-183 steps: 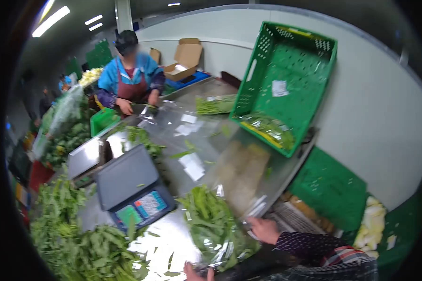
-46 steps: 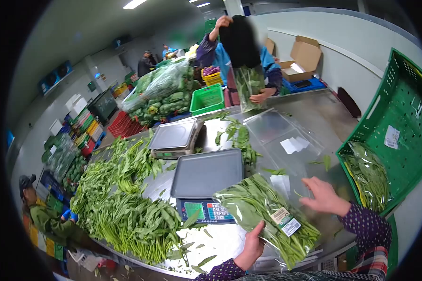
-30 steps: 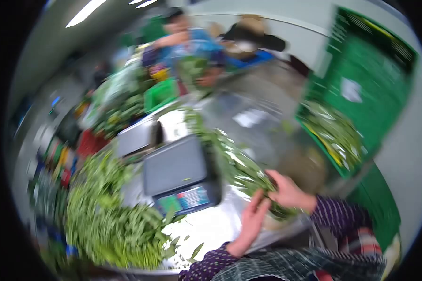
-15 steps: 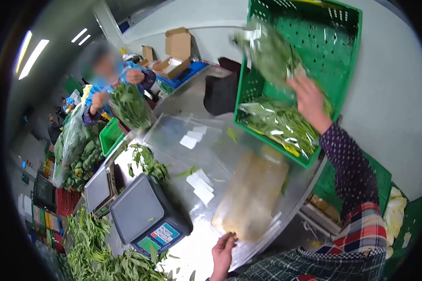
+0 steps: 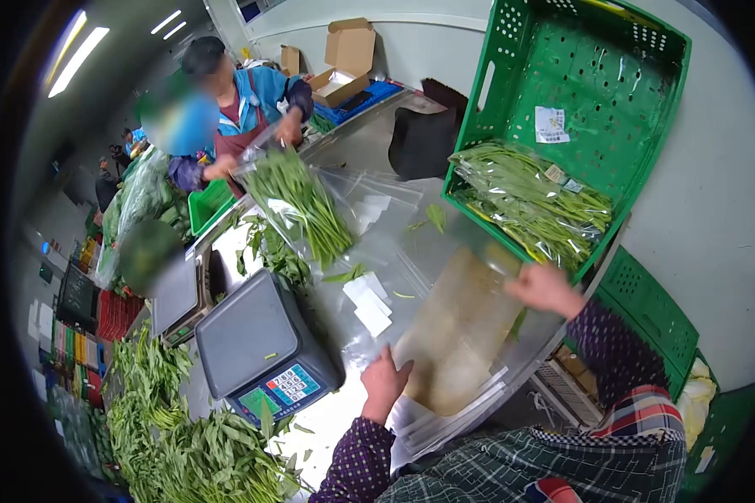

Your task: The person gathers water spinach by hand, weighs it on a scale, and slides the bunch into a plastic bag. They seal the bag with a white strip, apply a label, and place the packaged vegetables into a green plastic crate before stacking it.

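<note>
My left hand point(image 5: 383, 386) is over the metal table with index finger and thumb apart, holding nothing, just below the white labels point(image 5: 367, 303). Beside it lie clear plastic bags point(image 5: 445, 432) around a tan board point(image 5: 457, 344). My right hand point(image 5: 549, 289), slightly blurred, is just outside the lower edge of the green crate point(image 5: 658, 138), its fingers curled together with nothing visible in them. Bagged greens point(image 5: 533, 197) lie in the crate's lower end, one bearing a label. The dark scale point(image 5: 252, 339) stands left of my left hand.
Across the table, a person in blue sleeves point(image 5: 268, 88) holds bagged greens point(image 5: 298, 197). Loose greens point(image 5: 193, 444) heap at lower left. A second scale point(image 5: 176, 293), a black item point(image 5: 424, 142), an open cardboard box point(image 5: 348, 54) and a small green crate point(image 5: 210, 201) are around the table.
The bag from my right hand now lies in the crate, and that hand has moved down out of it. My left hand has moved up towards the labels. The other person's bag has moved over the table.
</note>
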`<action>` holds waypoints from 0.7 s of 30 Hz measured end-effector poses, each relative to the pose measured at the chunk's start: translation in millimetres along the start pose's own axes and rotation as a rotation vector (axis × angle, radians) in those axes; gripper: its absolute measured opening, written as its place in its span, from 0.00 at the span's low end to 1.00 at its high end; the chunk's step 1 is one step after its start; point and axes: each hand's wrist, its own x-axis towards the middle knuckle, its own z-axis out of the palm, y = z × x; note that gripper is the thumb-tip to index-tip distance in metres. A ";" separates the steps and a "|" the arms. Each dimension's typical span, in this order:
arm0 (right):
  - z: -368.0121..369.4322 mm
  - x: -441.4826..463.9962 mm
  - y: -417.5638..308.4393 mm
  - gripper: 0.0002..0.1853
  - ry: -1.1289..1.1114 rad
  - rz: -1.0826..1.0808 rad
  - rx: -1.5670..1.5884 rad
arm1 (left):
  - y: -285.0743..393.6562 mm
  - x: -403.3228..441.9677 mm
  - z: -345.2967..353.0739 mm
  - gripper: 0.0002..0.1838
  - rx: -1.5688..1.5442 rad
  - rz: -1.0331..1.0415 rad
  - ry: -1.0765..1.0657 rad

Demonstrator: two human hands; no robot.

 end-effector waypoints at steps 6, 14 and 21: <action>102.3 -66.6 17.4 0.21 -0.477 0.202 0.773 | -8.7 -34.5 22.8 0.13 -0.707 -0.324 -0.373; 122.5 -47.5 -57.1 0.08 -0.011 -0.136 1.199 | -14.9 -91.9 -53.0 0.17 -0.669 -0.526 -0.030; 157.9 -4.0 -94.5 0.21 0.045 -0.527 0.420 | -20.4 -238.5 -117.5 0.25 -0.834 -0.626 -0.343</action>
